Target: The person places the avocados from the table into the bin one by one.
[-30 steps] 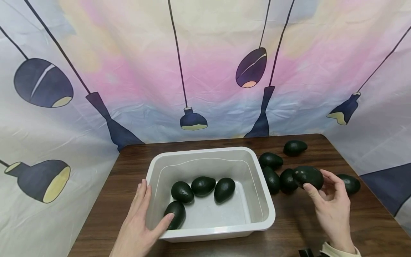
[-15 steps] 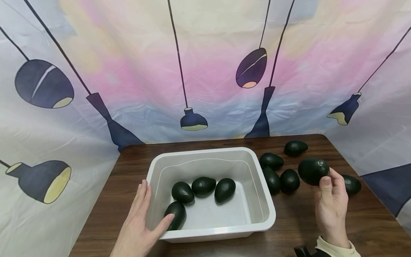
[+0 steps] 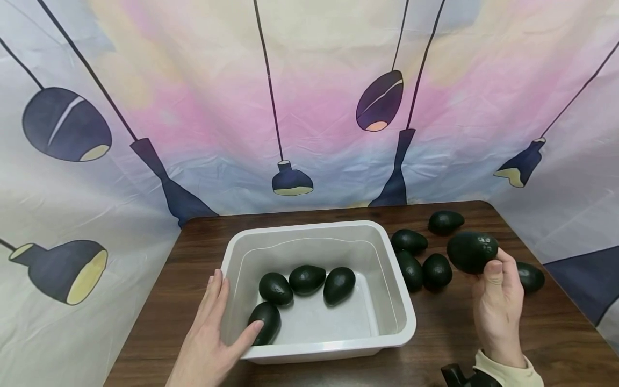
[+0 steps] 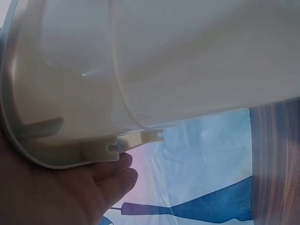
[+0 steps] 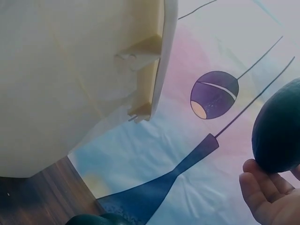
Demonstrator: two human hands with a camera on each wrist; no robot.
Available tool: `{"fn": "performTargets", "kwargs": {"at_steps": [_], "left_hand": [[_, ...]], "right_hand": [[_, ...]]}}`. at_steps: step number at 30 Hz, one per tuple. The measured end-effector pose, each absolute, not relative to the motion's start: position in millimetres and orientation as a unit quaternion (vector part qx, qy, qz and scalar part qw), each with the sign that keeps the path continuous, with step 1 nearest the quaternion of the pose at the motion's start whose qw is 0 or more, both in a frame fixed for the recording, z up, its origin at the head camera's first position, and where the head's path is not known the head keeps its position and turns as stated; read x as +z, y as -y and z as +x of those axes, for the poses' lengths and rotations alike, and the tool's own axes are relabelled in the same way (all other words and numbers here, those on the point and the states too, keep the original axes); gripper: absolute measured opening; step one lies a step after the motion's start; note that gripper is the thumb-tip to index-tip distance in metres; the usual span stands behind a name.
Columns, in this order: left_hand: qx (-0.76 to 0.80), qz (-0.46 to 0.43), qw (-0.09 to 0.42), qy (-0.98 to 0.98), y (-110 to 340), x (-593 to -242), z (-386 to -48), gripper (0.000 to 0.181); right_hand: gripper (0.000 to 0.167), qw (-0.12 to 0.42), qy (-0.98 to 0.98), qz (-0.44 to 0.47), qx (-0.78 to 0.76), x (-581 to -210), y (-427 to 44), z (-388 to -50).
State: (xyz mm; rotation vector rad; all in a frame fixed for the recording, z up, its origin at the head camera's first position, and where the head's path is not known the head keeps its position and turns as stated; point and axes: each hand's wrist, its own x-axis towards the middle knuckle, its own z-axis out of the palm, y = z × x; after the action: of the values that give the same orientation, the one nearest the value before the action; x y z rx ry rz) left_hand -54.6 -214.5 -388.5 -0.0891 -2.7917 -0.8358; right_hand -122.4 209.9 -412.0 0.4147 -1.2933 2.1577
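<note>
A dark green avocado (image 3: 472, 252) is raised above the right side of the table in my right hand (image 3: 500, 301), thumb on its near side. In the right wrist view that avocado (image 5: 281, 129) sits on the fingertips. My left hand (image 3: 205, 333) rests at the near left corner of a pale grey plastic bin (image 3: 319, 348), fingers straight along the outer side and thumb over the rim. Several avocados (image 3: 339, 286) lie in the bin, toward its left and middle. One avocado (image 3: 266, 321) is partly hidden by the left thumb and the near rim.
More avocados (image 3: 437, 272) lie on the brown wooden table (image 3: 435, 344) right of the bin, one avocado (image 3: 446, 222) near the back edge. Another avocado (image 3: 531, 277) is behind the right hand. A cloth backdrop (image 3: 329, 123) with printed lamps hangs behind the table.
My right hand has lifted the avocado from just above the others and turned, so the thumb now points upward. The left hand and the bin have stayed in place.
</note>
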Motion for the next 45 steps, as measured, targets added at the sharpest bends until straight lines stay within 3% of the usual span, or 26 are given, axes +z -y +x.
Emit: {"fn": "performTargets", "kwargs": {"at_steps": [9,21,27,36,45], "left_hand": [[-0.287,-0.032,0.116,0.951,215,-390,-55,0.096],[-0.281,-0.035,0.118,0.952,216,-389,-56,0.095],[-0.282,-0.034,0.114,0.952,216,-389,-56,0.096],[-0.283,-0.030,0.107,0.952,215,-388,-55,0.096],[-0.284,-0.029,0.106,0.953,215,-388,-55,0.096]], "right_hand": [[0.040,0.276,0.505,0.192,0.795,-404,-206,-123],[0.042,0.267,0.629,0.126,0.719,-388,-193,-121],[0.044,0.278,0.637,0.178,0.697,-389,-185,-125],[0.053,0.232,0.607,0.254,0.717,-387,-174,-128],[0.061,0.213,0.628,0.268,0.699,-383,-165,-130]]}}
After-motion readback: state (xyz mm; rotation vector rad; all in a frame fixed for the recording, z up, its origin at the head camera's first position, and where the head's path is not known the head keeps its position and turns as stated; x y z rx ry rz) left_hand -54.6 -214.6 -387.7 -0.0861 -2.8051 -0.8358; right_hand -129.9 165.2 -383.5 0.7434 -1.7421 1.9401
